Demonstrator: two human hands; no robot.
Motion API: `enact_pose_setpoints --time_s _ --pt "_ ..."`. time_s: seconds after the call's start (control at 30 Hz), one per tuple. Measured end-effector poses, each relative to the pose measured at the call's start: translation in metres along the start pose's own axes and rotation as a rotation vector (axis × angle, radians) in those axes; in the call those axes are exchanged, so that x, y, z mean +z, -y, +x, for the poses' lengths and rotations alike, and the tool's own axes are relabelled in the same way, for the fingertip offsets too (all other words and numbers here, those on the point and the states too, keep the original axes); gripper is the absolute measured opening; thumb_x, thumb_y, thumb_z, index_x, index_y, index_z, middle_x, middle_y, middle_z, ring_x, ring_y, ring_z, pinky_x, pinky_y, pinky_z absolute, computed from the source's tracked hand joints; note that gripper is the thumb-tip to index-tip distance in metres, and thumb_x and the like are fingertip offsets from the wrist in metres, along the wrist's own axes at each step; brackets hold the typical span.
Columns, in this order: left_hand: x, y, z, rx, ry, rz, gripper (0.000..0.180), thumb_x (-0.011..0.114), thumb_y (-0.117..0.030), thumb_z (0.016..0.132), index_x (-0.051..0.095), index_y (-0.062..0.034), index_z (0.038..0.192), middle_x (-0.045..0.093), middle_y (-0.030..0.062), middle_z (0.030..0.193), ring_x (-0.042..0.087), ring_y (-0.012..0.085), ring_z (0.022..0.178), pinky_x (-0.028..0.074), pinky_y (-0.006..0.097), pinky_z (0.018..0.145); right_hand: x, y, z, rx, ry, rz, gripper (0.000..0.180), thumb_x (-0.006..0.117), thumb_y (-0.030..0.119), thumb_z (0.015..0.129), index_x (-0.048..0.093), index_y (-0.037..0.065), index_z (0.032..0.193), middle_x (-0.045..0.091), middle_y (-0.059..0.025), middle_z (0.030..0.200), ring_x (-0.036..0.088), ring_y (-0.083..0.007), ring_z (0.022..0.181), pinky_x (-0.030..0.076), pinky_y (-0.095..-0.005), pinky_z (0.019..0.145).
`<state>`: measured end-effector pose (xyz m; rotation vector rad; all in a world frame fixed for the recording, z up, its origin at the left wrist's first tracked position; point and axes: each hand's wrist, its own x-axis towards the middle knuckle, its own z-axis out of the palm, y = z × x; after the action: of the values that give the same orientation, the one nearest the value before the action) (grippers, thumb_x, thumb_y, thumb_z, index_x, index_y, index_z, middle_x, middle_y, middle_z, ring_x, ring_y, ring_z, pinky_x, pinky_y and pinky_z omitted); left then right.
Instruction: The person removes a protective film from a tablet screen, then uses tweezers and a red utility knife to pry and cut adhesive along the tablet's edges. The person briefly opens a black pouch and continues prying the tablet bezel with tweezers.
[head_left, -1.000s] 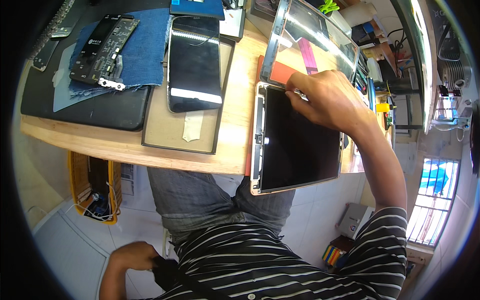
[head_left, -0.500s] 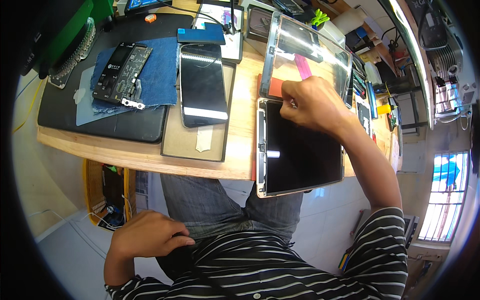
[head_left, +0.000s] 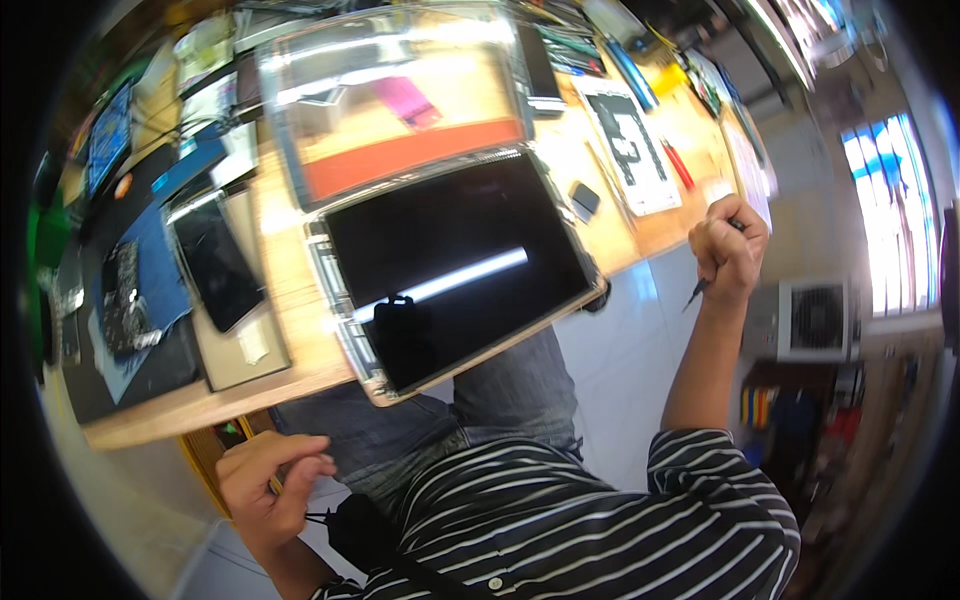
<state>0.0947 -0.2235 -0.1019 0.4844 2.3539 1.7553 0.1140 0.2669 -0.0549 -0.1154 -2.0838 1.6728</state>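
My right hand (head_left: 730,248) is raised past the table's right edge, its fingers wrapped around a thin dark pointed tool (head_left: 695,291). To the left of that hand lies an opened tablet (head_left: 460,270), its black screen facing up inside a pale metal frame and its near edge overhanging the table. Behind it a clear framed panel (head_left: 340,120) stands over an orange mat (head_left: 415,158) and a pink strip (head_left: 408,103). My left hand (head_left: 270,480) hovers above my lap, empty, thumb and forefinger apart. Beside it hangs a black pouch-like thing (head_left: 365,535) with thin cords.
A smartphone (head_left: 215,260) rests on a shallow box (head_left: 255,350) at left. Further left are a blue cloth (head_left: 170,285) and a circuit board (head_left: 125,290) on a black mat. A white sheet (head_left: 645,190), red pen (head_left: 678,165) and small dark square (head_left: 584,202) lie at right.
My right hand has left the tablet's far edge and swung right, off the table, with the thin tool. The view has turned to the right. My left hand's fingers have spread.
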Motion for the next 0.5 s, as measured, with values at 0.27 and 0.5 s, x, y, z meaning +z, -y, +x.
enact_pose_setpoints --time_s 0.27,0.5 --pt "-0.004 0.006 -0.004 -0.358 0.323 -0.242 0.031 0.078 -0.024 0.092 0.067 0.0043 0.085 0.068 0.0144 0.068 0.066 0.0185 0.056 0.053 0.028 0.054 -0.165 -0.216 -0.152 0.621 -0.656 0.033 0.011 0.061 0.010 0.089 0.063 0.002 0.081 0.038 0.0056 0.054 0.031 -0.0055 0.039 0.022 -0.0243 0.037" --pt "-0.056 0.117 -0.144 -0.867 -0.154 -0.054 0.031 0.068 -0.035 0.101 0.065 -0.0049 0.097 0.064 0.0057 0.071 0.063 0.0162 0.060 0.052 0.030 0.057 -0.164 -0.386 -0.182 0.979 -0.461 -0.047 0.013 0.062 0.013 0.086 0.068 0.002 0.082 0.046 0.0017 0.055 0.033 -0.0084 0.038 0.024 -0.0274 0.036"
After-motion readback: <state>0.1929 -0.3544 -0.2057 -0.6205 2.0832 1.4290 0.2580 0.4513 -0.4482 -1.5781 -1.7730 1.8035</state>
